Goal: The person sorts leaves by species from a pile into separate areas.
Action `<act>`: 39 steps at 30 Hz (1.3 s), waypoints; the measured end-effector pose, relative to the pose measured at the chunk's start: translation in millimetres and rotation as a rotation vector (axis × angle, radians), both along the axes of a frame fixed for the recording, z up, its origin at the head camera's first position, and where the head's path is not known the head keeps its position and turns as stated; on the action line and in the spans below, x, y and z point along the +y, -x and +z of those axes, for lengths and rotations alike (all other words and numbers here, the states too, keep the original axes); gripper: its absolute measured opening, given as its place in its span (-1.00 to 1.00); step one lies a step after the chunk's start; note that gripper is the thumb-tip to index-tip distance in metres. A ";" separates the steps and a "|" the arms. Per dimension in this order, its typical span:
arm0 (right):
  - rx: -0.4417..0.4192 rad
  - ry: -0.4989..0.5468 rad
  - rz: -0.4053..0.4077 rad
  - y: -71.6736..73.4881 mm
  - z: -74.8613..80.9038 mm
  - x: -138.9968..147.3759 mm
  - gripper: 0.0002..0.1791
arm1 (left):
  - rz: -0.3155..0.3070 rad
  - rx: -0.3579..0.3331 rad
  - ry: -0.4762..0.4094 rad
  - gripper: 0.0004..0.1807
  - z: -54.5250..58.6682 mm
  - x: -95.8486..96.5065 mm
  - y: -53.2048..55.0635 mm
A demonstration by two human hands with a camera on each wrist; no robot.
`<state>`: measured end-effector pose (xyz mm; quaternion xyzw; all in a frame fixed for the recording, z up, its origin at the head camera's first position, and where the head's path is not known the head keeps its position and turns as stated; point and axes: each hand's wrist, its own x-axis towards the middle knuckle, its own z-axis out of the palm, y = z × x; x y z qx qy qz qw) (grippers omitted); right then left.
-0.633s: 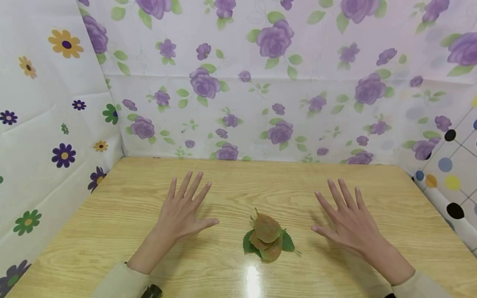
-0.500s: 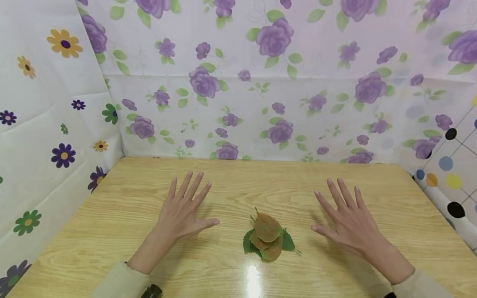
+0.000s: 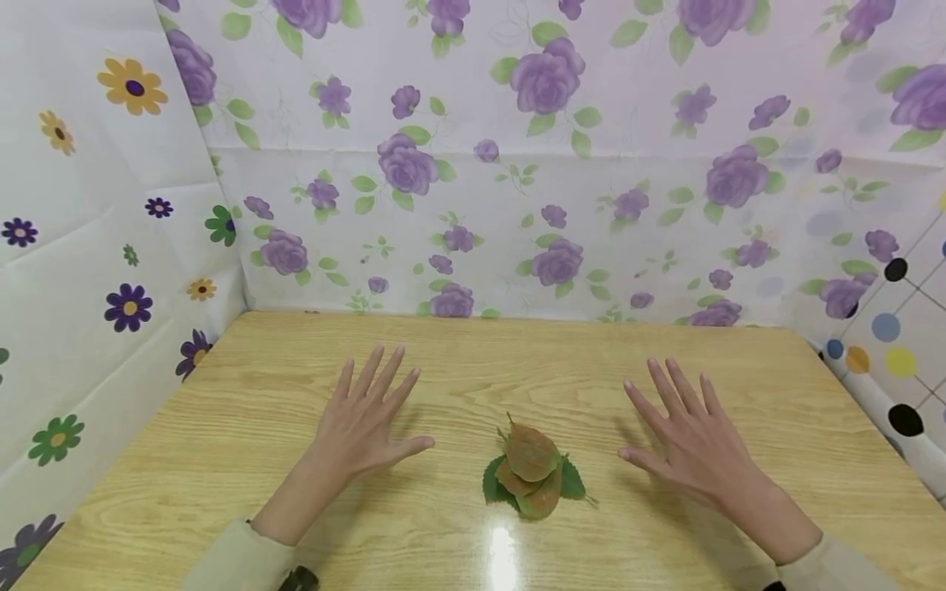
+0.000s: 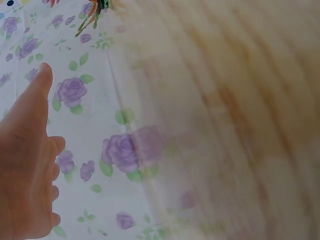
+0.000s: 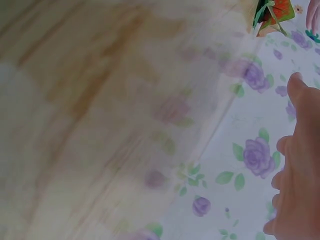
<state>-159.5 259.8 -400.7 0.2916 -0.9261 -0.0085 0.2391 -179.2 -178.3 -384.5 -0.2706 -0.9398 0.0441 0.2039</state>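
Observation:
A small pile of leaves lies on the wooden table, with brownish leaves on top and darker green toothed ones poking out at both sides. To its left is my left hand, palm down with the fingers spread and the thumb pointing toward the leaves. On the other side my right hand is spread the same way. Neither hand touches the pile or holds anything. Part of the leaves shows at the top of the left wrist view, beyond the left thumb. The leaves also appear at the top of the right wrist view.
The wooden table has a glossy top with a bright reflection in front of the leaves. A purple-flowered cloth hangs along the back edge. Another flower-print sheet covers the left side, and a dotted one the right.
The fingertips of both hands have dipped very slightly. The leaves have stayed in place.

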 end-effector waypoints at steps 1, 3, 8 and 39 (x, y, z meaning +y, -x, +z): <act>-0.015 0.004 -0.003 -0.6 -0.3 0.0 -0.08 | -0.004 -0.017 -0.007 0.15 0.0 0.2 -0.7; -0.055 0.013 -0.010 -2.3 -0.7 -0.2 -0.11 | -0.013 -0.058 -0.023 0.10 0.1 0.8 -2.2; -0.152 0.029 -0.045 -6.0 0.0 -1.5 -0.18 | -0.030 -0.152 -0.075 -0.02 0.8 3.5 -5.8; -0.583 0.387 0.071 0.5 15.4 -43.1 -0.45 | -0.443 -0.422 -0.095 -0.17 6.7 62.7 -35.9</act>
